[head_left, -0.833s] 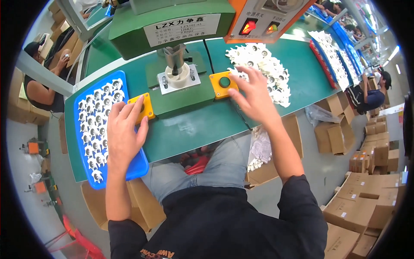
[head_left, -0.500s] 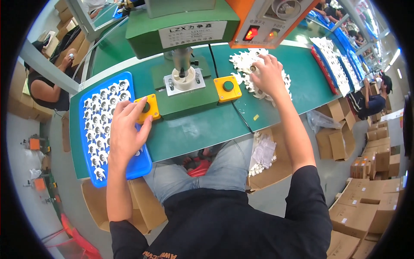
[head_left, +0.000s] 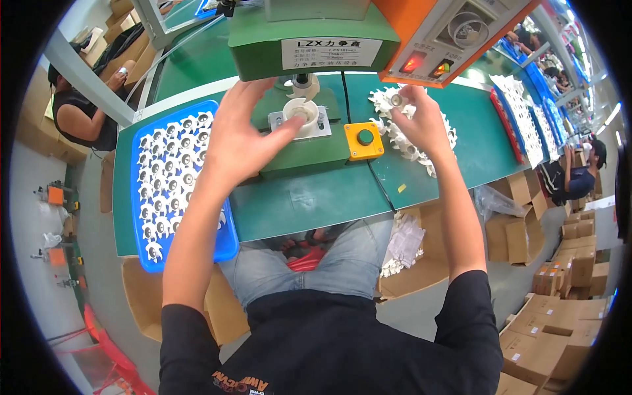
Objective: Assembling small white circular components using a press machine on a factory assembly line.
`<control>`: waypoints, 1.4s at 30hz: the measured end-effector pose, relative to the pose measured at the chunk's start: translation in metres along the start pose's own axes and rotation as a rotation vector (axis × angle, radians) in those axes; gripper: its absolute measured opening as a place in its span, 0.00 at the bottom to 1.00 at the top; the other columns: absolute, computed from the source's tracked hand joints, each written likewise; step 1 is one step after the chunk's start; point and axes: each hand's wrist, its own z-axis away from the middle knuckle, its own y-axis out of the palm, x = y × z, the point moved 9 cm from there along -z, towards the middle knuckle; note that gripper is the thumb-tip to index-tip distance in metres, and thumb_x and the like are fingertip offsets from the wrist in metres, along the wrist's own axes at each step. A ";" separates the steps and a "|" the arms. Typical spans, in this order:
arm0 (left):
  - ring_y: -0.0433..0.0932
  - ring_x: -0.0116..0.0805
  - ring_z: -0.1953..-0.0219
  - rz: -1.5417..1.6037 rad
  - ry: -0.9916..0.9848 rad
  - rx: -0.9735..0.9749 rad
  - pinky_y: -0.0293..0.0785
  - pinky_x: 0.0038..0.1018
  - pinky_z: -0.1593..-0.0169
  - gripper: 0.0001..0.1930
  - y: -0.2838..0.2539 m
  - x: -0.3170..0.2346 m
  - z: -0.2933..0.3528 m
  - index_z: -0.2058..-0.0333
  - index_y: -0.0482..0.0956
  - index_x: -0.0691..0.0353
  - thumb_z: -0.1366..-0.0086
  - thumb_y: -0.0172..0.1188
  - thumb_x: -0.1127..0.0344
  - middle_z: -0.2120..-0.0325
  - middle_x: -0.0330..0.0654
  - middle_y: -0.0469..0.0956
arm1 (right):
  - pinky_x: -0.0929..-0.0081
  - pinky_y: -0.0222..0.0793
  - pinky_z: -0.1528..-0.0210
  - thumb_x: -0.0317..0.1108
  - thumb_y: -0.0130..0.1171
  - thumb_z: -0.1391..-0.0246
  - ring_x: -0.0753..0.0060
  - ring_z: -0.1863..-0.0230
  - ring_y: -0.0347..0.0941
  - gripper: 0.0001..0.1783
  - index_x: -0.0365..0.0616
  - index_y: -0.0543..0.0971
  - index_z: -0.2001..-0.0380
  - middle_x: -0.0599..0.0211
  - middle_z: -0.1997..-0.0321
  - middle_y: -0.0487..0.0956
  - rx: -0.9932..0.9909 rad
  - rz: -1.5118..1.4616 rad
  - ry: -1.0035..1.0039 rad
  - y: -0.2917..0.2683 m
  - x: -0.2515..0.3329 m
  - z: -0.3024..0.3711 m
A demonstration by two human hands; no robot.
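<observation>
Left hand [head_left: 240,138]: fingers spread wide, nothing gripped, thumb over white cup [head_left: 297,108]. Right hand [head_left: 425,124]: fingers half-curled at finned part [head_left: 396,101] on pile [head_left: 403,140]; hold cannot be told. Desk [head_left: 299,204] is exposed from press base [head_left: 311,154] to edge.

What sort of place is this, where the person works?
It looks like a factory workshop, probably for assembly: a green press stands on a green bench, a blue tray holds rows of white finned parts, and cardboard boxes stand at the right.
</observation>
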 end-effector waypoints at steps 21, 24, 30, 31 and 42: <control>0.76 0.47 0.48 -0.666 -0.039 0.037 0.74 0.39 0.43 0.22 -0.167 0.070 0.075 0.54 0.86 0.69 0.47 0.76 0.67 0.53 0.48 0.80 | 0.72 0.73 0.48 0.28 0.66 0.39 0.72 0.55 0.78 0.17 0.37 0.77 0.49 0.67 0.57 0.81 0.315 -1.067 0.089 0.091 0.119 -0.024; 0.76 0.49 0.48 -0.699 -0.104 0.163 0.74 0.39 0.43 0.21 -0.194 0.071 0.120 0.54 0.85 0.68 0.46 0.75 0.66 0.54 0.49 0.78 | 0.70 0.71 0.46 0.33 0.66 0.38 0.71 0.52 0.78 0.21 0.36 0.76 0.45 0.64 0.53 0.82 0.228 -1.052 0.109 0.086 0.104 -0.022; 0.75 0.49 0.52 -0.719 -0.222 0.320 0.74 0.41 0.47 0.19 -0.175 0.058 0.194 0.61 0.85 0.68 0.50 0.76 0.62 0.58 0.49 0.77 | 0.72 0.71 0.44 0.32 0.63 0.38 0.71 0.50 0.77 0.27 0.34 0.75 0.38 0.61 0.46 0.82 0.243 -0.863 0.144 0.076 0.104 -0.013; 0.75 0.49 0.53 -0.738 -0.262 0.319 0.74 0.40 0.49 0.19 -0.175 0.059 0.202 0.62 0.85 0.68 0.50 0.76 0.62 0.59 0.48 0.76 | 0.72 0.71 0.44 0.32 0.63 0.38 0.71 0.50 0.77 0.27 0.34 0.75 0.38 0.61 0.46 0.82 0.247 -0.861 0.144 0.075 0.104 -0.012; 0.75 0.45 0.56 -0.803 -0.369 0.240 0.75 0.38 0.51 0.21 -0.184 0.075 0.222 0.62 0.87 0.68 0.50 0.79 0.59 0.62 0.46 0.76 | 0.71 0.71 0.42 0.39 0.62 0.37 0.72 0.52 0.77 0.24 0.36 0.79 0.42 0.64 0.49 0.82 0.210 -0.738 0.111 0.054 0.092 0.004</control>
